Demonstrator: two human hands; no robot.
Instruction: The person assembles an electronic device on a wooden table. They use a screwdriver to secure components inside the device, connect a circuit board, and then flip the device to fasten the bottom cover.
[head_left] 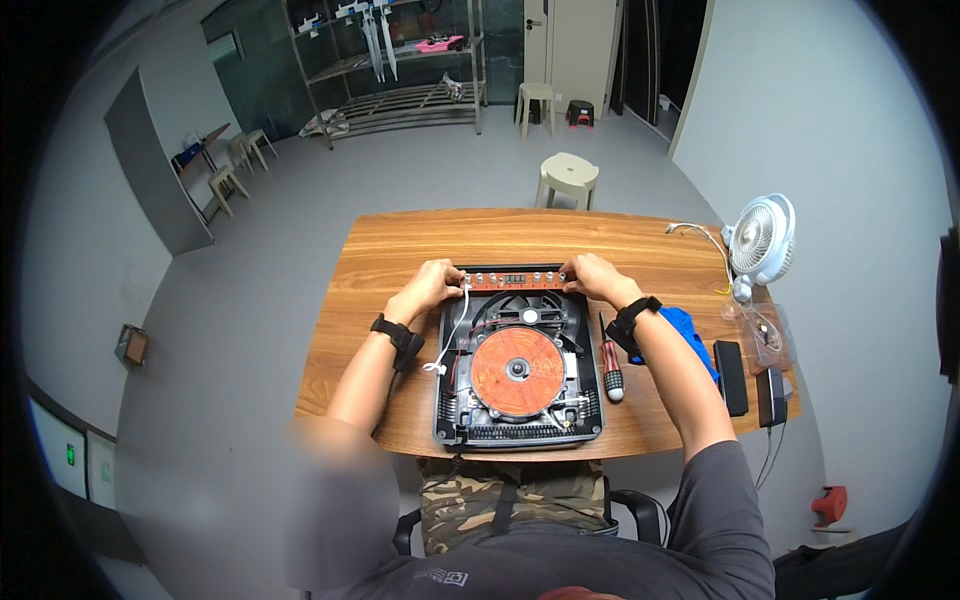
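An opened induction cooker (590, 420) lies on the table, its round copper-coloured coil (500, 375) and a black fan (500, 312) exposed. Across its far end runs a narrow orange-red circuit board (540, 283) with a small dark display and a row of round buttons. My left hand (435, 283) pinches the board's left end, and my right hand (594, 277) grips its right end. Whether the board rests in the housing or is slightly raised, I cannot tell. A white cable (459, 325) trails from its left end, its loose plug at the housing's left edge.
Right of the cooker lies a red-and-black screwdriver (612, 372). Beyond my right forearm are a blue cloth (684, 325), a black case (731, 378), a dark adapter (771, 397), a clear bag (768, 340) and a white fan (762, 240). The wooden table (400, 240) has a stool (569, 175) behind it.
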